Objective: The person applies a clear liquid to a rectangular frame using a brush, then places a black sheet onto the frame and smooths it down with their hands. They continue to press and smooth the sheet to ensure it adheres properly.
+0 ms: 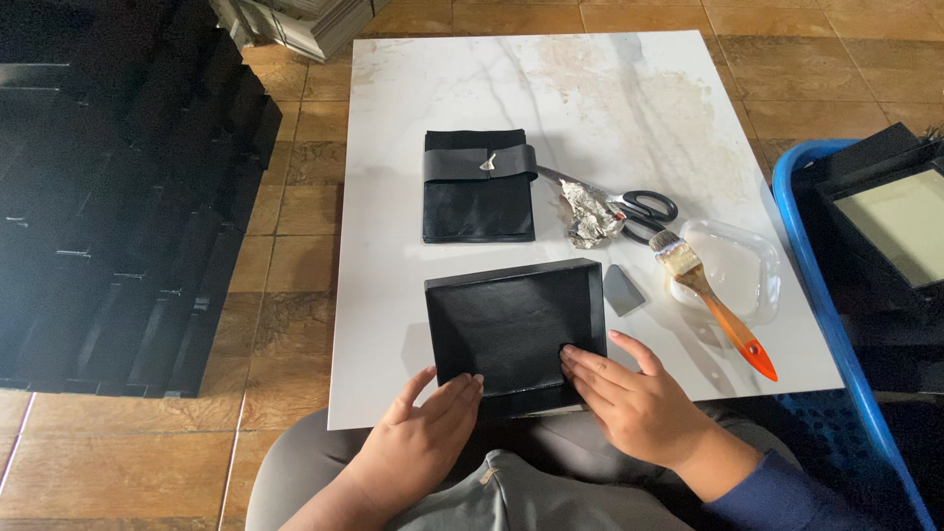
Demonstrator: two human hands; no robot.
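Left hand (423,433): flat, open, pressing near edge of black box lid (513,329).
Right hand (629,398): open, fingertips smoothing lining.
Advice: press outward, evenly.

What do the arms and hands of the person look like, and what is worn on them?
Both hands are bare: no gloves, rings or watch are visible. The right hand comes out of a dark navy blue long sleeve that ends at the wrist. The left hand shows a bare wrist and forearm; no sleeve is visible on that side.
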